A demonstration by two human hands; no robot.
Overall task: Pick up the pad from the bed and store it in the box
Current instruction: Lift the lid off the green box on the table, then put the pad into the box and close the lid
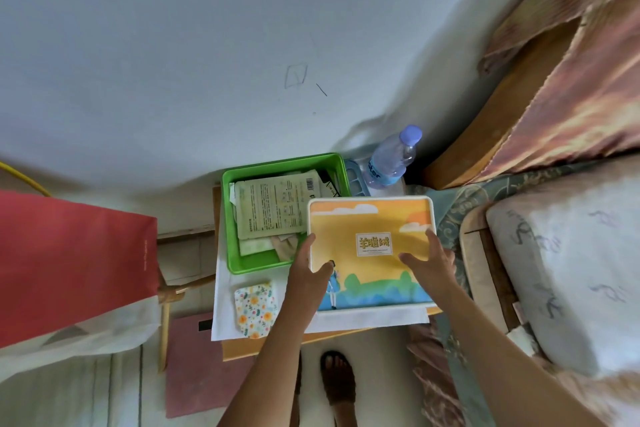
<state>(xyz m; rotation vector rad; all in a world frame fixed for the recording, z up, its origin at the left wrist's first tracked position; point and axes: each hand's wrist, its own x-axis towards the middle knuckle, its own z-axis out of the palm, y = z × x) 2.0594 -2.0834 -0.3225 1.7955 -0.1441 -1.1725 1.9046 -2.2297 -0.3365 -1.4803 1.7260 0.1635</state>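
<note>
A flat box (370,218) with a white rim and a yellow-orange cartoon lid lies on the small table, overlapping the green basket's right side. My left hand (310,270) grips the box's left edge, thumb on the lid. My right hand (431,262) holds its right edge, fingers spread over the lid. A small floral pad (255,308) lies on the white sheet covering the table, just left of my left forearm and apart from the box. The bed (571,270) with its pale patterned bedding is at the right.
A green basket (228,218) of packets stands behind the pad. A water bottle (391,159) stands by the wall near the bed's wooden headboard (502,107). A red and white bag (69,263) hangs at the left. My sandalled foot (337,381) is under the table edge.
</note>
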